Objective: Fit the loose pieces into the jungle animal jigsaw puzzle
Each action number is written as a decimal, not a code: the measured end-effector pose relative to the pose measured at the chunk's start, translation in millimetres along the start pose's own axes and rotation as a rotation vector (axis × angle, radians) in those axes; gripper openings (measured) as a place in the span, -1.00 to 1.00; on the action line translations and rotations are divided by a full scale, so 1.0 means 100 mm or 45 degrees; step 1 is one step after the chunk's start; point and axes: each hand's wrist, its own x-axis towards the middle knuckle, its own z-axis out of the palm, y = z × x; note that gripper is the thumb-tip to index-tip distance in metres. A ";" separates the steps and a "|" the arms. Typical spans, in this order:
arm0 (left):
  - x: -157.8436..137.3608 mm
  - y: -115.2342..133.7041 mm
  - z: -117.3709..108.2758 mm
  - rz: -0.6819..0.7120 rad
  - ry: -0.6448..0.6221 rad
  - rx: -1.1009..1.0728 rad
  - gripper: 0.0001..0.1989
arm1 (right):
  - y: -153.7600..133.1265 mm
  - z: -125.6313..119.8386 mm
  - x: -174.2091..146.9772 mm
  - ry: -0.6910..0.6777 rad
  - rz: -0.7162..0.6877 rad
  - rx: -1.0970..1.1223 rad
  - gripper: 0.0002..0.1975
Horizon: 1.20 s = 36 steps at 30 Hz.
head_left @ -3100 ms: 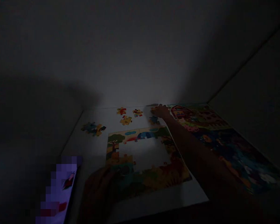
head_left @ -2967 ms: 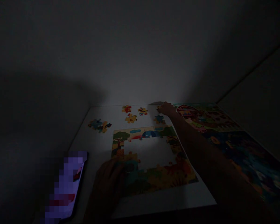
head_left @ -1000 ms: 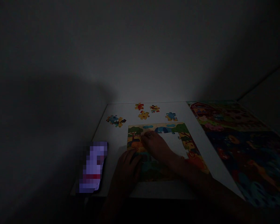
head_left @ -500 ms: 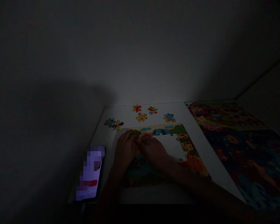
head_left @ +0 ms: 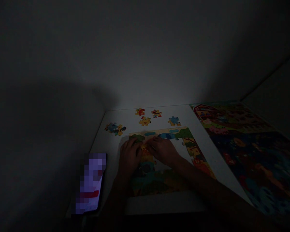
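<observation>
A partly assembled jigsaw puzzle (head_left: 159, 182) lies on the white table, its border joined around an open white middle. My left hand (head_left: 130, 154) rests on its left side, fingers bent over the upper left corner and thumb apart from them. My right hand (head_left: 164, 151) reaches across the open middle, fingertips pinched together at a reddish puzzle piece (head_left: 149, 140) near the top edge, mostly covered by the fingers. The fingertips of both hands almost meet. Dim light hides finer detail.
Loose pieces lie beyond the puzzle: a red one (head_left: 140, 112), a yellow one (head_left: 145, 121), a blue one (head_left: 174, 121), and a cluster (head_left: 115, 128) at left. A lit phone (head_left: 93, 183) stands at the left edge. Two finished puzzles (head_left: 222, 120) cover the right side.
My right hand has shifted slightly up and right, uncovering an orange patch of the puzzle between the hands. My left hand stays about where it was. The view has tilted a little.
</observation>
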 end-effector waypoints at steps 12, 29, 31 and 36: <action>-0.01 0.01 -0.01 -0.028 -0.016 -0.041 -0.76 | 0.18 0.09 0.03 0.094 -0.093 0.246 -0.73; -0.02 -0.09 0.07 0.047 -0.051 0.015 -0.62 | 1.61 -0.20 0.00 0.649 0.831 0.159 -0.63; -0.02 -0.12 0.09 0.065 -0.048 0.009 -0.58 | 1.64 -0.16 0.01 0.604 0.811 0.140 -0.63; -0.02 -0.15 0.11 0.073 -0.077 0.014 -0.57 | 1.54 -0.10 0.06 0.546 0.717 0.093 -0.60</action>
